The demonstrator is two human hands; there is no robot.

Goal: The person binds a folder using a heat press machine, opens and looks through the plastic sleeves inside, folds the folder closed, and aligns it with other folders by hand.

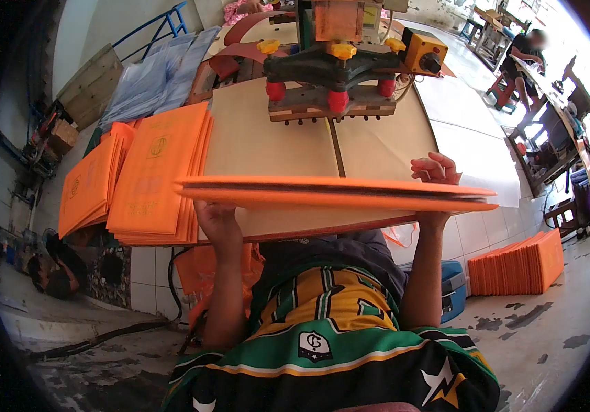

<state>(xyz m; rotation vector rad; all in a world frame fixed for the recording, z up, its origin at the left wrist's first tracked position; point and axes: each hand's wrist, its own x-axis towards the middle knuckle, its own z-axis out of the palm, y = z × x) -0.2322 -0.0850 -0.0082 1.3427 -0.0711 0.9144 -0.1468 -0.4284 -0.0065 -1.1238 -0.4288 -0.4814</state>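
Note:
An orange folder [336, 193] is held level across the front of the worktable, its long edge towards me and a dark gap along that edge. My left hand [216, 221] supports it from below near its left end; the folder hides most of its fingers. Near the right end, my right hand [436, 170] grips it, with curled fingers showing beyond the far side and the wrist below. Ahead of the folder hangs a press head [336, 72] with red knobs and a row of dark studs underneath. Beneath the press lies a tan board [274, 130].
Stacks of printed orange folders [161, 172] lie left of the board. Behind them are clear plastic sheets [164, 75]. A row of orange folders [517, 264] stands on the floor at right, near a blue case [453, 290]. Another person [525, 58] sits at the far right.

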